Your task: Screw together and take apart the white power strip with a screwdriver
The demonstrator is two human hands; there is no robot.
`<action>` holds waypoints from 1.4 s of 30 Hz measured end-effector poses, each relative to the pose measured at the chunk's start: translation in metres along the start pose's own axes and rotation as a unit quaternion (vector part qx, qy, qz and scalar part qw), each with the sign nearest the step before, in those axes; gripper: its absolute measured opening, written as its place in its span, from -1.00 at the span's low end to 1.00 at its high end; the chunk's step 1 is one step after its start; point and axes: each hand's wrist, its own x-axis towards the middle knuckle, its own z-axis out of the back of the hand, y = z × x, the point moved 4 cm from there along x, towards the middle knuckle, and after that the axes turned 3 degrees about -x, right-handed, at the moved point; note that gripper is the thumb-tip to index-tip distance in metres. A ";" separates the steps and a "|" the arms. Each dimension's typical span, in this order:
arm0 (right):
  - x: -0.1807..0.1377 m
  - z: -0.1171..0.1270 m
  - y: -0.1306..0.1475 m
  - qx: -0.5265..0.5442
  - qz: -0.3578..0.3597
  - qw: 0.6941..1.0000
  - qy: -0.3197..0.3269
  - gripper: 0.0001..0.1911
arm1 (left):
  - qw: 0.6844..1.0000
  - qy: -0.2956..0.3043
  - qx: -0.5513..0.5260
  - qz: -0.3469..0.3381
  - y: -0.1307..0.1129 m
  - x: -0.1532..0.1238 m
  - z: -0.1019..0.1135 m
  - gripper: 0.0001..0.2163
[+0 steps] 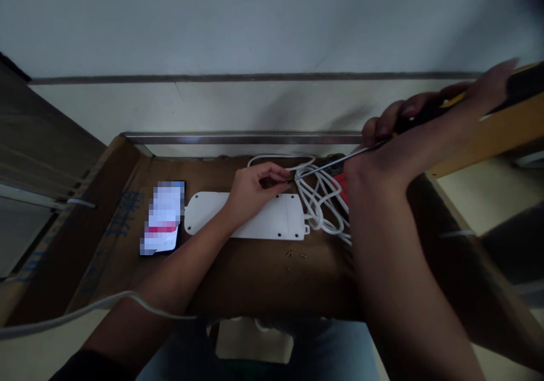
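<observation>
A white power strip [208, 214] lies with its holed back facing up on brown cardboard. Over it, my left hand [259, 188] pinches thumb and forefinger together at the tip of a screwdriver; whatever sits between the fingertips is too small to make out. My right hand [425, 120] is closed around the dark and yellow handle of that screwdriver [329, 166], its long thin shaft slanting down to the left. Several small screws [289, 254] lie on the cardboard in front of the strip.
A coiled white cable [317, 199] is heaped right of the strip, beside something red [341, 187]. A lit phone [164, 216] lies to the left. Cardboard box flaps [55, 262] rise at the side, a pale wall [255, 29] stands behind, and another white cable [72, 316] crosses front left.
</observation>
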 end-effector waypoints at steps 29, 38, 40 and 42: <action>-0.010 -0.001 -0.007 -0.029 0.038 0.999 0.002 -0.71 | 0.993 0.012 0.111 -0.032 -0.009 -0.007 -0.004 -0.89; -0.004 -0.002 -0.003 -0.038 0.038 0.998 0.008 -0.63 | 0.995 0.050 0.076 -0.036 -0.010 -0.009 -0.008 -0.76; 0.000 -0.002 -0.002 -0.040 0.027 0.999 0.019 -0.61 | 0.993 0.033 0.107 -0.048 -0.011 -0.007 -0.005 -0.78; 0.005 -0.002 -0.003 -0.049 -0.007 0.998 0.037 -0.57 | 0.991 0.004 0.128 -0.043 -0.010 -0.004 -0.001 -0.76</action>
